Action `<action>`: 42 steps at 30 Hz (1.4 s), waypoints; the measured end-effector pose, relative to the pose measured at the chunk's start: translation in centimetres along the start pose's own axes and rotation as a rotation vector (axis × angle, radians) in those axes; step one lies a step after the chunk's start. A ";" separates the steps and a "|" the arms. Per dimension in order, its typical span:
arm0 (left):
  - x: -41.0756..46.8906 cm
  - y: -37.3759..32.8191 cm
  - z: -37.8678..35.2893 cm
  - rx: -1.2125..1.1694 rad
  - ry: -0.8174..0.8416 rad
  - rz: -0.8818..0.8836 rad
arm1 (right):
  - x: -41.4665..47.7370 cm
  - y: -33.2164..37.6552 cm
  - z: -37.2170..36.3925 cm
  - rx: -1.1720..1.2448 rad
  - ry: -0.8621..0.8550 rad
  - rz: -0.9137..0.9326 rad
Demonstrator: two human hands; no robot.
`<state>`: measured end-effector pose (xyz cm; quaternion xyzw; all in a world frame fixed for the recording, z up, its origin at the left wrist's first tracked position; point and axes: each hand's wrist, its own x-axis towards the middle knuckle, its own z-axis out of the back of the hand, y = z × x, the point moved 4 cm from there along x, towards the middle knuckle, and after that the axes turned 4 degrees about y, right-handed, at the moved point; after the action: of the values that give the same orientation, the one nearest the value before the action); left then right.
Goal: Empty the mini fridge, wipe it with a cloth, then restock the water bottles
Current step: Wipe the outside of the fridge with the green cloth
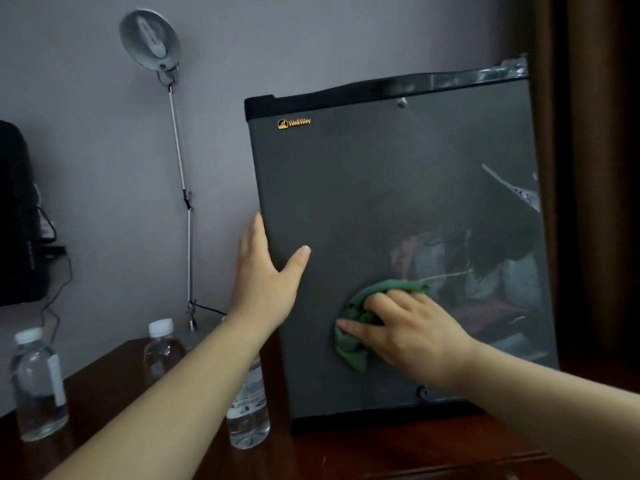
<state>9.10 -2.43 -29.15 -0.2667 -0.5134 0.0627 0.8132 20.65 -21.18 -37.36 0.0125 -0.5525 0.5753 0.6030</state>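
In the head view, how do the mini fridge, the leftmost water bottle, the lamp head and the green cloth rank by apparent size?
1. mini fridge
2. leftmost water bottle, nearer the camera
3. lamp head and green cloth: these look alike; the right hand hides part of the cloth.

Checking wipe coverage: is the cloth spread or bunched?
Bunched. The green cloth sits crumpled in a wad under the right hand, against the fridge door.
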 end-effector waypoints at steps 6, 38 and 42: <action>-1.4 -2.9 -2.5 0.596 0.015 -0.340 | 2.8 -8.1 3.8 -0.002 -0.245 -0.509; -1.2 -1.1 -4.6 0.821 -0.007 -0.364 | -4.0 -5.7 1.8 0.045 -0.086 -0.143; -1.2 -1.1 -4.7 0.817 -0.008 -0.366 | 0.1 -11.7 4.7 0.014 -0.284 -0.431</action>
<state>12.45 -5.52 -31.10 0.1719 -0.4884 0.1166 0.8475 25.79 -28.16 -28.24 0.2148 -0.6124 0.4296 0.6279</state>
